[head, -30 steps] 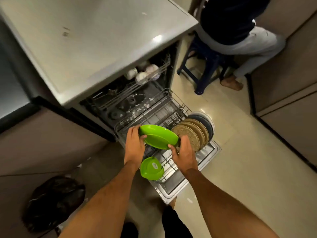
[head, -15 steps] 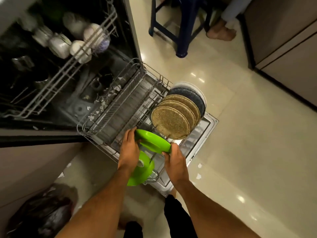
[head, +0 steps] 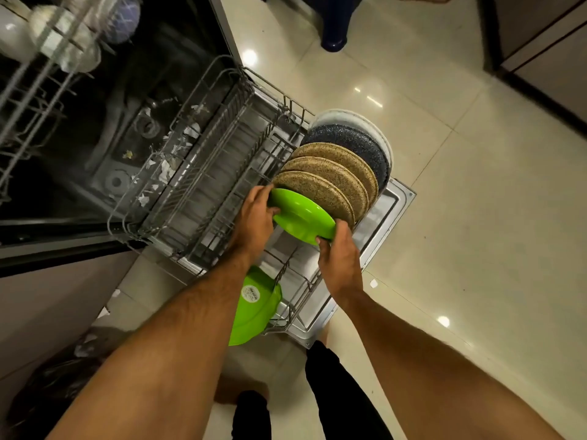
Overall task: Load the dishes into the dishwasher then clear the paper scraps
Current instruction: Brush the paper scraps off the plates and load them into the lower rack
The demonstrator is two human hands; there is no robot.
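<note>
Pale glossy floor tiles [head: 460, 217] surround an open dishwasher with its lower rack [head: 203, 173] drawn out over the dropped door [head: 394, 204]. Against the pictures from half a second and a second earlier, the green plate [head: 301, 219] has travelled from mid-air above the rack toward the row of standing plates, and now sits just in front of the nearest speckled brown plate [head: 314, 193]; whether the two touch cannot be confirmed. Judgement: the plate is at the point of being seated in a slot, so loading is well advanced but not complete. Its rim runs from upper left to lower right in the head view, that being its long axis as seen; its underside faces the person and its hollow side faces the brown plates, tilted and not yet fully upright. The left hand [head: 254, 217] grips the upper-left rim with curled fingers; the right hand [head: 340, 258] grips the lower-right rim likewise. A second green dish [head: 254, 306] leans at the rack's near corner, label outward. Beyond the three brown plates stand a dark speckled plate [head: 352, 141] and a white plate [head: 349, 117]. Paper scraps [head: 165, 169] lie along the rack's far edge and on the tub floor, not yet cleared.
</note>
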